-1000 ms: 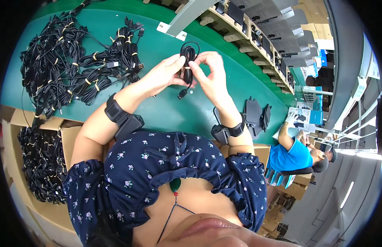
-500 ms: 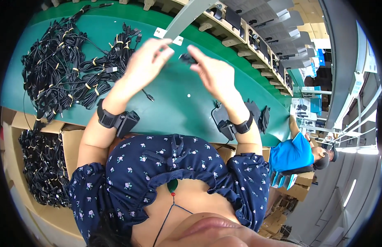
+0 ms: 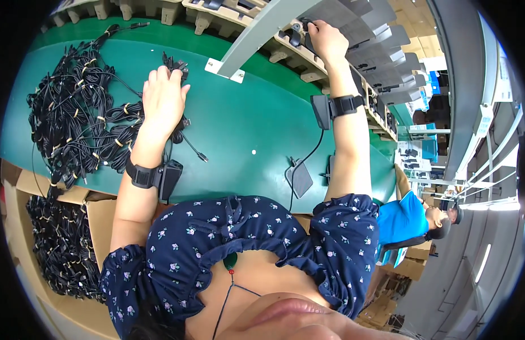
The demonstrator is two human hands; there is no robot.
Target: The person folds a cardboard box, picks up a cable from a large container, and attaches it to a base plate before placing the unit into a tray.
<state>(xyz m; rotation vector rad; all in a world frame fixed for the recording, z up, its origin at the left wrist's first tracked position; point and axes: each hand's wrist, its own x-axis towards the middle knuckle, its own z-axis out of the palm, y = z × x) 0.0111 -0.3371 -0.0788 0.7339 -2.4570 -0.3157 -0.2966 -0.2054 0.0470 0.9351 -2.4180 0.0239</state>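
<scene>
My left hand (image 3: 163, 99) lies over the right end of the pile of black cables (image 3: 75, 107), its fingers stretched out on one tied bundle (image 3: 176, 67). The fingers hide most of that bundle. Far to the right, my right hand (image 3: 329, 42) is at a moulded pulp tray (image 3: 279, 48) with its fingers curled. By its fingertips shows a small black thing (image 3: 304, 24), too covered to name. A black rounded part (image 3: 294, 37) sits in the tray close below it. Both wrists wear black straps with a box.
A grey metal post (image 3: 257, 37) is bolted to the green table (image 3: 234, 147) between my hands. Flat black pieces (image 3: 299, 178) lie near my right forearm. A carton of cables (image 3: 61, 249) stands at the lower left. A person in blue (image 3: 407, 218) works to the right.
My hands have moved apart. The left went left and down onto the cable bundles; the right went up and right to the tray from mid-table, where it held a small black thing.
</scene>
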